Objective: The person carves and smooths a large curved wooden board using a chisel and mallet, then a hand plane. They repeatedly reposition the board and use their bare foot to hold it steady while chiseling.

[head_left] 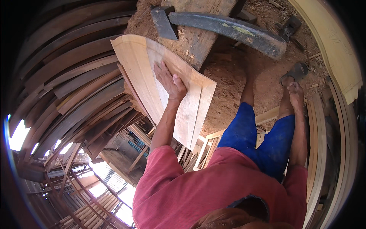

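Observation:
My left hand [170,82] lies flat with its fingers stretched out on a pale wooden panel [143,61]. The panel has a curved outer edge and several lengthwise seams, and it rests tilted against a thick timber block [192,42]. On that block lies a dark hammer-like tool [228,28] with a wedge-shaped head and a thick, curved handle, just beyond the panel. My right hand [295,93] hangs beside my right lower leg with the fingers curled in; whether anything is inside them is hidden.
Long dark boards [76,68] are stacked along the left. Sawdust and shavings cover the ground [225,80]. A dark metal object [291,27] lies at the far right, near a dark sandal [295,72] on my foot. Pale planks [316,141] and a large curved board [337,45] stand at the right.

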Tool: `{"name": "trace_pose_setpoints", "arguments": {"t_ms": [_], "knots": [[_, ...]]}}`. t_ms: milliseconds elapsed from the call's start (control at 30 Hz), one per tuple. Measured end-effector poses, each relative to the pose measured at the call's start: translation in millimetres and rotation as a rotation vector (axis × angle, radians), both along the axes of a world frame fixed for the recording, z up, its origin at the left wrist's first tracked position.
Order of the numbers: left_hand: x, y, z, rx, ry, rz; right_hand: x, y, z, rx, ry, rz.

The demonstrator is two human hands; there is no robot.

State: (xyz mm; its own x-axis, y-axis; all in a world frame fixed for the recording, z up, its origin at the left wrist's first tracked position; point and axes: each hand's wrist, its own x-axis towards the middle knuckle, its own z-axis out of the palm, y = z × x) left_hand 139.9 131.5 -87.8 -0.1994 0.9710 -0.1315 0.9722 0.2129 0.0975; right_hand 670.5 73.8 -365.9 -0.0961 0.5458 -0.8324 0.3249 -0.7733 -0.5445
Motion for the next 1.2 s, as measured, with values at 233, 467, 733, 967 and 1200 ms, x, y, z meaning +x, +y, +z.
{"name": "trace_pose_setpoints", "arguments": {"t_ms": [233,467,733,967,1200], "knots": [[1,0,1,-0.009,0.001,-0.018,-34,9,-24,0.267,-0.151,0.21],[-10,-7,-5,0.006,0.009,-0.042,-67,19,-66,0.245,-0.177,0.358],[-8,-6,2,-0.042,-0.003,-0.013,-71,54,-84,0.071,-0.347,0.472],[-4,-3,4,-0.071,0.006,-0.009,-57,61,-192,0.616,-0.374,1.068],[-6,-4,2,0.012,-0.024,-0.028,-111,67,-120,0.582,-0.271,0.688]]}}
